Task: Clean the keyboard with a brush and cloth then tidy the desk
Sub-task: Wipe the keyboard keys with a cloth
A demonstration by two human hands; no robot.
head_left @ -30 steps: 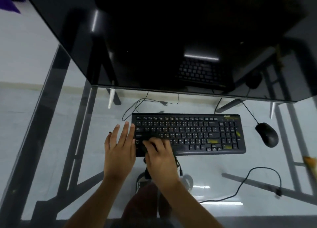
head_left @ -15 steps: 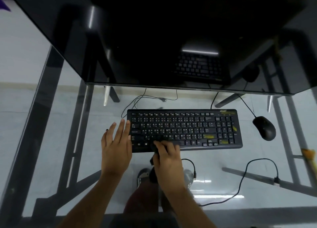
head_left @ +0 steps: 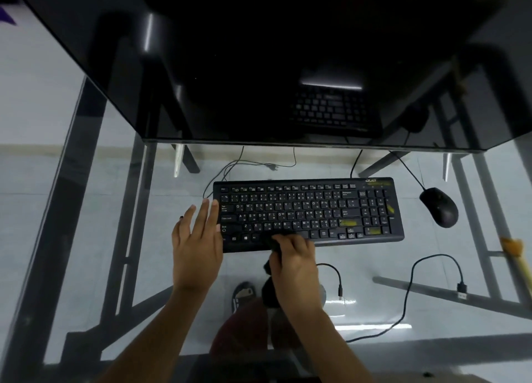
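A black keyboard [head_left: 308, 212] lies on the glass desk [head_left: 86, 224] below a dark monitor. My right hand [head_left: 293, 264] is closed around a black object [head_left: 272, 246], a cloth or brush, I cannot tell which, and presses it on the bottom key row near the space bar. Its dark lower part sticks out under my palm. My left hand [head_left: 197, 244] rests flat with fingers spread against the keyboard's left edge. Yellow smears mark some keys on the right side.
A black mouse [head_left: 439, 207] sits right of the keyboard. A loose black USB cable [head_left: 408, 290] curls on the glass at the front right. The monitor [head_left: 288, 60] overhangs the back. A yellowish object [head_left: 515, 253] lies at the right edge.
My right hand has slid the black object rightward along the bottom rows, from the left keys to the space bar. My left hand stays at the keyboard's left edge.
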